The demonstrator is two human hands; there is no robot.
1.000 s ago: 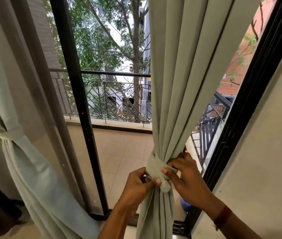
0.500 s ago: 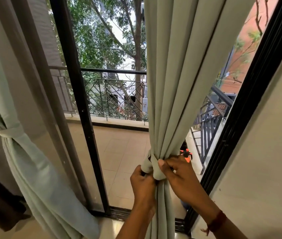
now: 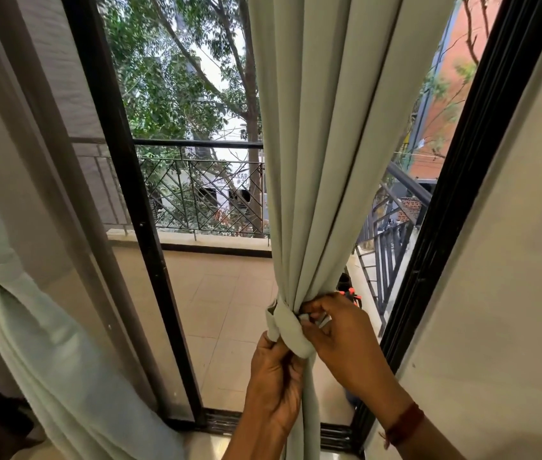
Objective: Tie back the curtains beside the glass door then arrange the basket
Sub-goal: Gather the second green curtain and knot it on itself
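Two hands, left hand (image 3: 274,386) and right hand (image 3: 342,336), pinch tie band (image 3: 287,330) on right curtain (image 3: 322,161); left curtain (image 3: 47,327) tied.

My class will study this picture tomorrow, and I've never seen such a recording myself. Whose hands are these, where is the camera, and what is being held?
No machine here: a person wears one camera on the head, looking forward and down, so you see their own hands. The left hand and right hand both pinch a fabric tie wrapped round the gathered right curtain beside the glass door. The left curtain is already tied. No basket is in view.
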